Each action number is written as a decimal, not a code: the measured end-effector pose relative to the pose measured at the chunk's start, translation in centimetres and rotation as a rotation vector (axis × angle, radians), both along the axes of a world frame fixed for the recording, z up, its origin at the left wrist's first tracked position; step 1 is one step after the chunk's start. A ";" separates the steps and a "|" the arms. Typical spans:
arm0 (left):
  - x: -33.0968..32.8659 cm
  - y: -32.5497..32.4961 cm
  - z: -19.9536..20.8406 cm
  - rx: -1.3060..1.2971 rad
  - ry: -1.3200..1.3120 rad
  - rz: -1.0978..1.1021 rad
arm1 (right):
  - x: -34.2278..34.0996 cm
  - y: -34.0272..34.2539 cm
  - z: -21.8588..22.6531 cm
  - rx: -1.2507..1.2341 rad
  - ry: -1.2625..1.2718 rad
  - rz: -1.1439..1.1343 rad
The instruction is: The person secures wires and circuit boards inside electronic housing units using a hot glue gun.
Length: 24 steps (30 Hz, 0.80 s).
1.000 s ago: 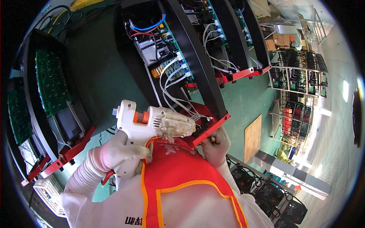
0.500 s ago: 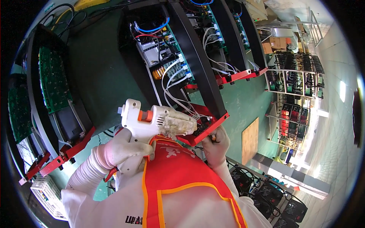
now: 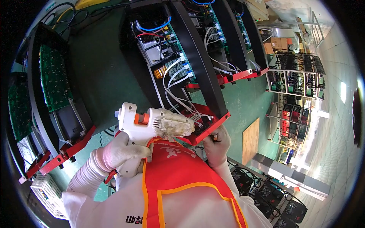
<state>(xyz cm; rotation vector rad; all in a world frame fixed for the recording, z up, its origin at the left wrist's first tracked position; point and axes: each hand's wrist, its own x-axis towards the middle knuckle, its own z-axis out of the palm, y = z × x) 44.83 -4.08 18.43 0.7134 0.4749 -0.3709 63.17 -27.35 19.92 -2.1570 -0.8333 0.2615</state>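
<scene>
My left hand point(image 3: 127, 152), in a white knit glove, is wrapped round the handle of a white hot glue gun point(image 3: 131, 123) with an orange part and a stained, glue-crusted front. The gun's nozzle end points right, close to the red front panel point(image 3: 207, 131) of an open black machine housing point(image 3: 203, 72). My right hand point(image 3: 217, 146), also gloved, is closed at the outer face of that panel, on a small dark part mostly hidden by its fingers. White cables point(image 3: 171, 85) run from the green circuit board point(image 3: 178, 49) down to the panel.
More open housings with red panels point(image 3: 243, 75) stand to the right on the green bench point(image 3: 100, 76); others with circuit boards point(image 3: 55, 79) stand left. A white basket point(image 3: 49, 193) sits lower left. Black fan units point(image 3: 268, 193) lie lower right, near a wooden board point(image 3: 250, 140). Racks point(image 3: 294, 76) stand beyond.
The glue gun in my left hand has shifted slightly left, its nozzle end drawing back a little along the red panel. My right hand stays at the panel, almost unmoved.
</scene>
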 end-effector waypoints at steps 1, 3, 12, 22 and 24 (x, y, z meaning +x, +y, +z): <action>0.0 0.0 0.0 0.006 0.002 -0.003 | 0.0 0.0 0.1 -0.001 0.018 -0.005; -0.1 -0.1 0.0 -0.006 0.000 0.009 | -0.1 0.3 0.3 0.000 0.013 -0.001; 1.0 -0.6 -0.1 0.041 -0.071 0.027 | -0.1 0.0 0.1 -0.008 0.026 -0.018; -1.9 -0.1 0.7 0.018 -0.193 0.278 | 3.1 0.4 4.7 0.106 -0.153 0.077; -3.3 0.3 1.3 0.053 -0.113 0.301 | 4.4 3.6 7.6 0.107 -0.241 0.164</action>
